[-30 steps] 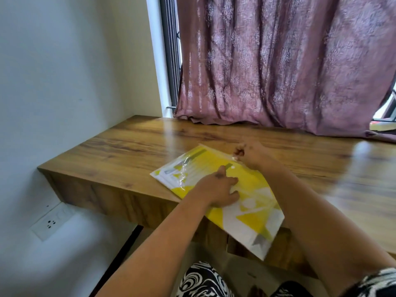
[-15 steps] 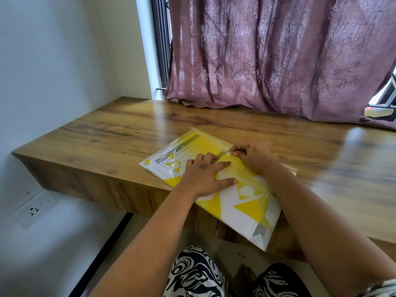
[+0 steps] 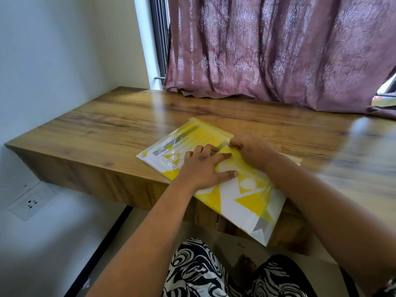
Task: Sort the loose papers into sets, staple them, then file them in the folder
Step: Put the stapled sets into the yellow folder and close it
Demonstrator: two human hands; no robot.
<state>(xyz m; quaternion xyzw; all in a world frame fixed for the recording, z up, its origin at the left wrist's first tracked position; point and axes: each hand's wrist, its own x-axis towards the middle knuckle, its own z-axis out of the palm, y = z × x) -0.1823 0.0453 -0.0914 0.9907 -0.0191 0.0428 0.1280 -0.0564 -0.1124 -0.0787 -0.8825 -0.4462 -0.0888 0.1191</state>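
Observation:
A clear plastic folder (image 3: 246,202) with yellow and white printed papers inside lies slanted on the wooden desk (image 3: 107,133), its near corner hanging over the front edge. My left hand (image 3: 203,168) presses flat on the folder's middle, fingers spread. My right hand (image 3: 248,148) rests on the folder's far long edge and pinches it between fingertips and thumb. The papers (image 3: 171,151) show through the plastic at the folder's left end. No stapler is in view.
A mauve patterned curtain (image 3: 278,50) hangs along the desk's back edge. A white wall with a socket plate (image 3: 32,202) lies to the left, below the desk. My patterned black-and-white clothing (image 3: 203,271) shows beneath the desk's front edge.
My left hand has uncurled from a loose fist to lie flat with fingers spread on the folder. My right hand has stayed pinching the folder's far edge. The view tilted down.

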